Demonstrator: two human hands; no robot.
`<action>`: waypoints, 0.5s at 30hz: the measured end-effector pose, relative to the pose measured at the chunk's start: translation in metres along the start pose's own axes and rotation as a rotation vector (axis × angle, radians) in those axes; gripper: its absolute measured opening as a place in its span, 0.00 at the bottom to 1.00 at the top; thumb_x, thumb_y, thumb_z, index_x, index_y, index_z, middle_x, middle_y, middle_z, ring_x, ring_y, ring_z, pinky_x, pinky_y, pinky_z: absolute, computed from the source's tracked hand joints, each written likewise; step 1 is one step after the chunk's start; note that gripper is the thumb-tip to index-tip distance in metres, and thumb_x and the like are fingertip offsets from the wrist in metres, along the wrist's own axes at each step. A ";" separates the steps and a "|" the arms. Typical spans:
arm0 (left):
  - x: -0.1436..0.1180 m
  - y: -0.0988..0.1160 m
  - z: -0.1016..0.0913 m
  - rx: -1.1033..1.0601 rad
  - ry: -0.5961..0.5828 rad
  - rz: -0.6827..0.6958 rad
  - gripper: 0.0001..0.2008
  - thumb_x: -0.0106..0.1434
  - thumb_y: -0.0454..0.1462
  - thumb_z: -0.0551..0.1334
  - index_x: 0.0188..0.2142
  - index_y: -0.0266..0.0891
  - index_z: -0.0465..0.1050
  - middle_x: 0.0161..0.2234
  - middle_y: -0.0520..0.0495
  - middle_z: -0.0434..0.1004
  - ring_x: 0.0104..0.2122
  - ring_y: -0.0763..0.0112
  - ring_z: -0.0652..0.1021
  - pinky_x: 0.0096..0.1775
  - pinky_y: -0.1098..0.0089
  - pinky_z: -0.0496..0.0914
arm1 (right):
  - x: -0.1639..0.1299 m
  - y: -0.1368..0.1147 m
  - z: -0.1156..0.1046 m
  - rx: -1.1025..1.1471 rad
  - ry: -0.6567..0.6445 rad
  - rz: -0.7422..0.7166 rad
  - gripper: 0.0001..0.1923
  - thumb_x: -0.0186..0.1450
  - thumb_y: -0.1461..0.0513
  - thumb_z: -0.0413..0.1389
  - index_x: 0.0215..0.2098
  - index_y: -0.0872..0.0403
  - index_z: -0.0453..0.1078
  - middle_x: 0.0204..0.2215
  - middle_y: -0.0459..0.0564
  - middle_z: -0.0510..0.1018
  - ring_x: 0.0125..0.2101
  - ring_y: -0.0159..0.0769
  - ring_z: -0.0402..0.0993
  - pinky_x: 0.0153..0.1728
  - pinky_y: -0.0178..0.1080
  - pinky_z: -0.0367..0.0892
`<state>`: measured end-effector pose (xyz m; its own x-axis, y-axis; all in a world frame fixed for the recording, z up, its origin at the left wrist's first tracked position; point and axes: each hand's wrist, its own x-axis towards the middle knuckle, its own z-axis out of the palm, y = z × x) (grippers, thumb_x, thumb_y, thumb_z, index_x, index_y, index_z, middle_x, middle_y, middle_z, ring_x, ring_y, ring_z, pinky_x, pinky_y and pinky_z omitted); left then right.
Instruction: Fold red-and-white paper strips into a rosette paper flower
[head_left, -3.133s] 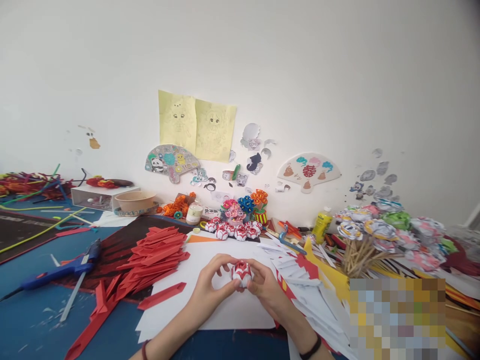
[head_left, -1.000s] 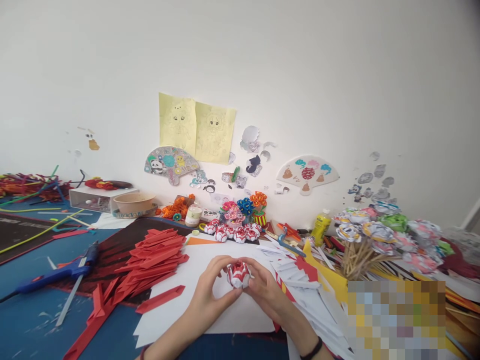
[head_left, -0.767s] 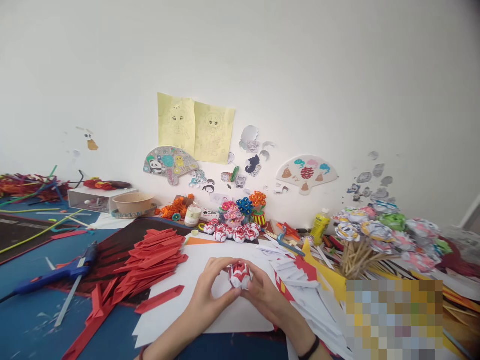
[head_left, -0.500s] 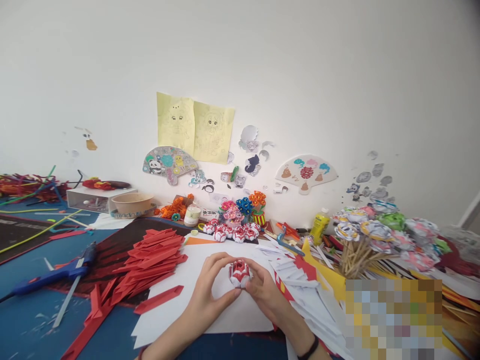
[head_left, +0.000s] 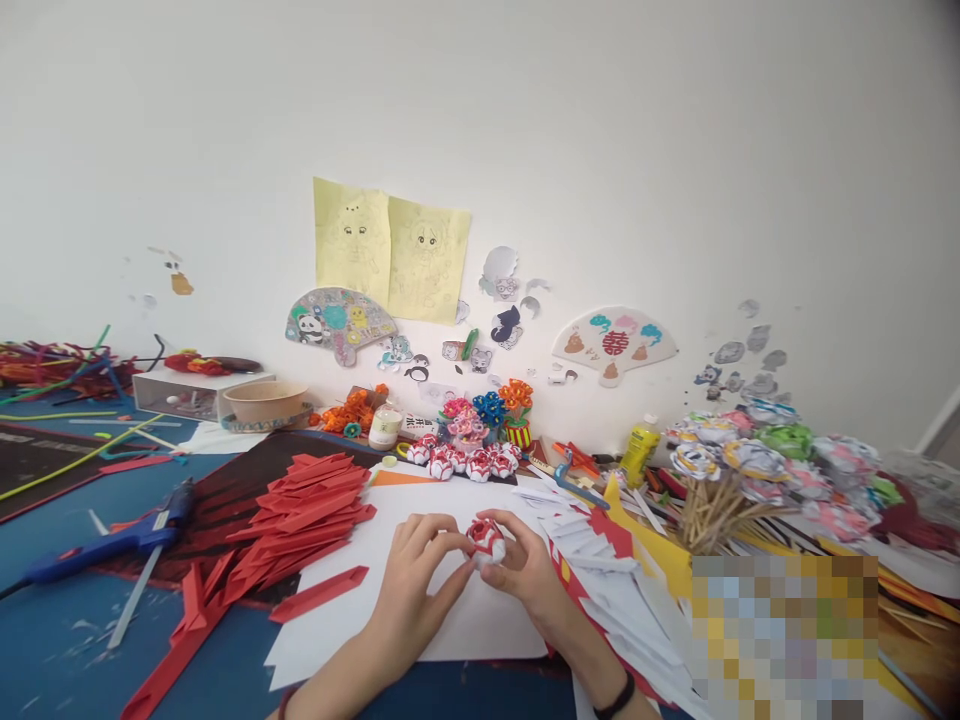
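Note:
A small red and white folded paper flower (head_left: 486,541) is held over the white paper sheet (head_left: 480,625), tilted a little. My right hand (head_left: 525,560) grips its right side between thumb and fingers. My left hand (head_left: 424,560) is curved round the other side, with thumb and index fingertips pinching the flower's left edge. Left of my hands lies a pile of red folded paper strips (head_left: 315,510). White folded strips (head_left: 600,560) are spread on the right. Several finished red and white paper flowers (head_left: 480,463) sit in a row behind the sheet.
A blue glue gun (head_left: 142,535) lies on the left. Along the wall stand a bowl (head_left: 266,402), a white jar (head_left: 385,427), pipe-cleaner flowers (head_left: 491,412) and a yellow bottle (head_left: 640,450). Paper flowers on sticks (head_left: 750,455) stand at the right. A blurred patch covers the lower right.
The paper flower has turned and tilted between my fingers and shifted slightly right. My left fingers have moved lower along its side.

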<state>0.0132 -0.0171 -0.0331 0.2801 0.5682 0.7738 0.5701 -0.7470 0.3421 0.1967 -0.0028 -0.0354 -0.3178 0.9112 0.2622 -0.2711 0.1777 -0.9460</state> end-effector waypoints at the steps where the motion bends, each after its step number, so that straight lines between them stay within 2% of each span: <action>1: 0.000 0.000 0.000 0.024 0.001 0.016 0.05 0.65 0.34 0.59 0.41 0.44 0.71 0.40 0.46 0.73 0.40 0.62 0.71 0.41 0.63 0.63 | 0.000 0.000 0.000 -0.010 0.006 0.003 0.30 0.50 0.59 0.71 0.48 0.51 0.68 0.37 0.49 0.78 0.36 0.38 0.74 0.36 0.36 0.67; 8: -0.008 -0.006 0.004 0.139 0.045 0.173 0.12 0.65 0.32 0.59 0.46 0.48 0.73 0.38 0.47 0.77 0.35 0.64 0.72 0.39 0.64 0.61 | 0.001 0.000 0.003 -0.033 0.083 -0.012 0.30 0.47 0.58 0.72 0.46 0.51 0.69 0.34 0.48 0.79 0.35 0.41 0.76 0.36 0.39 0.70; 12: -0.011 -0.011 0.006 0.129 0.042 0.205 0.19 0.64 0.31 0.60 0.51 0.53 0.71 0.38 0.48 0.78 0.34 0.64 0.73 0.38 0.63 0.61 | 0.002 0.003 0.001 -0.036 0.075 -0.032 0.29 0.48 0.59 0.71 0.46 0.50 0.69 0.36 0.48 0.79 0.36 0.41 0.76 0.37 0.39 0.71; 15: -0.013 -0.013 0.008 0.131 0.029 0.212 0.18 0.64 0.30 0.60 0.50 0.53 0.72 0.38 0.49 0.79 0.34 0.64 0.72 0.38 0.63 0.60 | 0.002 0.006 -0.002 -0.053 0.067 -0.050 0.28 0.50 0.59 0.71 0.47 0.50 0.69 0.37 0.49 0.78 0.37 0.41 0.76 0.36 0.39 0.71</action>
<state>0.0080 -0.0119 -0.0516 0.3831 0.3924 0.8362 0.5969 -0.7960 0.1001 0.1964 0.0009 -0.0407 -0.2429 0.9234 0.2972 -0.2358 0.2410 -0.9414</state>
